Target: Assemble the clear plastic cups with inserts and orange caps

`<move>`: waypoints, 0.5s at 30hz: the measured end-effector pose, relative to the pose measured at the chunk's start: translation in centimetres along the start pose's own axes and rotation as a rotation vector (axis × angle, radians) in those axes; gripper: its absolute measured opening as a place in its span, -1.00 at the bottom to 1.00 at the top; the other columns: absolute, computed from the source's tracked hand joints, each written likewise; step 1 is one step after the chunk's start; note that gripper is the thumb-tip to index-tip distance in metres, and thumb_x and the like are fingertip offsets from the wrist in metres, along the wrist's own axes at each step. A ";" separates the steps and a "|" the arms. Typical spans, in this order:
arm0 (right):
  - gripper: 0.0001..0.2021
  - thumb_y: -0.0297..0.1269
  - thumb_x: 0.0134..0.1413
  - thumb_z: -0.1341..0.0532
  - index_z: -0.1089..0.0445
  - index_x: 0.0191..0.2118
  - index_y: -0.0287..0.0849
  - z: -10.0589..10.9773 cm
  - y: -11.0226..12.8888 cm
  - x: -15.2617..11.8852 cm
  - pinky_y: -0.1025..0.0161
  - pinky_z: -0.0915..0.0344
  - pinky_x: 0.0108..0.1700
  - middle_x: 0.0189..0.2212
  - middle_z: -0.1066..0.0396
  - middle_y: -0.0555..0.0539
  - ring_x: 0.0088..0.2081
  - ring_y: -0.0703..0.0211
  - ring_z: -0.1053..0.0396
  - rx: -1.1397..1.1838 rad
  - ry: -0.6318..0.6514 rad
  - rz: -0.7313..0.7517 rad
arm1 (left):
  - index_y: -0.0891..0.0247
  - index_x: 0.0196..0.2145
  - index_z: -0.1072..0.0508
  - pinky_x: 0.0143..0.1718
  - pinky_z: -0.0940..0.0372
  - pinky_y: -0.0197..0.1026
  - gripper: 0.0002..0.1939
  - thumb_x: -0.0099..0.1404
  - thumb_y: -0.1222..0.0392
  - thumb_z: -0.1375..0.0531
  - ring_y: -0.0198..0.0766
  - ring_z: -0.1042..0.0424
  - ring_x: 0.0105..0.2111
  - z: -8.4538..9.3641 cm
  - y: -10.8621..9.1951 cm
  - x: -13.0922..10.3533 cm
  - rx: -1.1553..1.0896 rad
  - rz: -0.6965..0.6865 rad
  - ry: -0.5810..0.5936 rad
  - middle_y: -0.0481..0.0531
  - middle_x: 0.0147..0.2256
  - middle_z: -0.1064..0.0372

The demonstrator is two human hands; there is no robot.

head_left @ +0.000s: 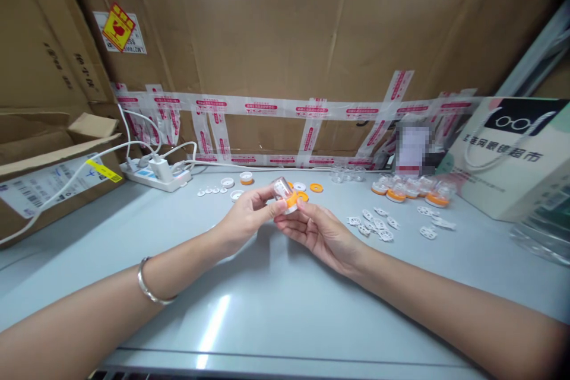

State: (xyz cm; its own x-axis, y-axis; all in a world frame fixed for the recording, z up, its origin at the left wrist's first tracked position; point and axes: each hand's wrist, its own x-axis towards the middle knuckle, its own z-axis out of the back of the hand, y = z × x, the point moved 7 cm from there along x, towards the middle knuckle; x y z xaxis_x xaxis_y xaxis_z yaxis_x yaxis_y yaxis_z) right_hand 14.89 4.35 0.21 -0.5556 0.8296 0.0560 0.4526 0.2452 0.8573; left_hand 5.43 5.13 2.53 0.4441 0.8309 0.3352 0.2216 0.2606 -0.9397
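Both hands hold a small transparent capsule with an orange ring and a white base [291, 202], tilted above the table. My left hand [253, 212] pinches its transparent and orange side between thumb and fingers. My right hand [321, 231] grips the white base, thumb on top and fingers curled beneath. Just behind lie flat orange rings [316, 187] and a white ring [300, 186]. Left of them stand an orange-and-white cap [246, 177], white caps [227, 182] and several tiny white discs [216, 189]. Flat white cut-out pieces [378, 225] lie right of my right hand.
Several orange-based transparent capsules [396, 191] stand at the back right, near transparent cups [347, 174]. A power strip [155, 176] with white cables and an open cardboard box [57, 172] are on the left. A paper bag [507, 160] stands right; large cardboard [276, 29] backs the table.
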 end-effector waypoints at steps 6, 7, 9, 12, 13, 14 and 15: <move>-0.80 -0.20 -0.01 -0.26 -0.47 -0.29 -0.22 -0.1 -0.1 0.0 0.40 -0.40 -0.16 -0.37 -0.54 -0.06 -0.30 0.29 -0.49 0.043 -0.016 -0.029 | 0.23 -0.14 -0.44 -0.12 -0.22 -0.22 -0.73 0.21 0.12 -0.20 -0.25 -0.37 -0.20 0.0 0.1 0.0 -0.021 0.043 0.020 0.03 -0.25 -0.42; -0.79 -0.20 -0.01 -0.26 -0.47 -0.28 -0.23 -0.1 -0.2 0.0 0.40 -0.40 -0.16 -0.37 -0.53 -0.06 -0.30 0.29 -0.49 0.050 -0.016 -0.035 | 0.23 -0.14 -0.44 -0.12 -0.22 -0.21 -0.73 0.21 0.11 -0.20 -0.24 -0.37 -0.20 0.0 0.1 0.0 -0.019 0.047 0.021 0.03 -0.25 -0.41; -0.79 -0.20 -0.01 -0.26 -0.46 -0.28 -0.23 -0.1 -0.2 -0.1 0.40 -0.40 -0.15 -0.37 -0.53 -0.06 -0.30 0.30 -0.49 0.058 -0.014 -0.039 | 0.25 -0.17 -0.44 -0.14 -0.23 -0.21 -0.74 0.20 0.10 -0.20 -0.24 -0.38 -0.22 0.1 0.1 0.0 -0.013 0.050 0.017 0.04 -0.26 -0.41; -0.80 -0.21 0.01 -0.25 -0.46 -0.28 -0.23 -0.1 -0.2 -0.1 0.40 -0.39 -0.15 -0.38 -0.53 -0.06 -0.30 0.30 -0.49 0.067 -0.008 -0.041 | 0.27 -0.20 -0.44 -0.15 -0.24 -0.19 -0.76 0.20 0.10 -0.20 -0.23 -0.39 -0.23 0.1 0.1 -0.1 0.005 0.042 0.005 0.05 -0.26 -0.41; -0.81 -0.23 0.01 -0.25 -0.45 -0.27 -0.23 -0.2 -0.2 -0.1 0.40 -0.38 -0.14 -0.37 -0.53 -0.06 -0.30 0.30 -0.48 0.070 -0.004 -0.045 | 0.27 -0.20 -0.44 -0.15 -0.25 -0.19 -0.76 0.20 0.10 -0.20 -0.23 -0.39 -0.22 0.1 0.0 -0.1 0.015 0.035 0.000 0.05 -0.25 -0.42; -0.81 -0.24 0.02 -0.24 -0.45 -0.27 -0.24 -0.2 -0.1 -0.2 0.39 -0.38 -0.13 -0.36 -0.53 -0.07 -0.29 0.29 -0.48 0.073 -0.001 -0.051 | 0.26 -0.19 -0.44 -0.14 -0.25 -0.19 -0.76 0.20 0.11 -0.20 -0.22 -0.39 -0.21 0.1 -0.1 0.0 0.030 0.027 -0.006 0.06 -0.24 -0.42; -0.82 -0.25 0.02 -0.23 -0.45 -0.26 -0.24 -0.2 -0.1 -0.2 0.38 -0.37 -0.12 -0.36 -0.53 -0.08 -0.28 0.28 -0.48 0.076 -0.002 -0.061 | 0.26 -0.19 -0.44 -0.14 -0.25 -0.19 -0.76 0.21 0.11 -0.19 -0.22 -0.38 -0.20 0.1 -0.3 0.0 0.048 0.020 -0.010 0.06 -0.23 -0.42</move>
State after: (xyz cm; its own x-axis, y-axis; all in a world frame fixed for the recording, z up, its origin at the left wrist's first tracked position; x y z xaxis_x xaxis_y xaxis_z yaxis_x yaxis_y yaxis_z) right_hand 14.81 4.11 0.18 -0.5828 0.8126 0.0037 0.4696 0.3331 0.8177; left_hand 5.24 5.11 2.77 0.4390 0.8411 0.3161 0.1705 0.2674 -0.9484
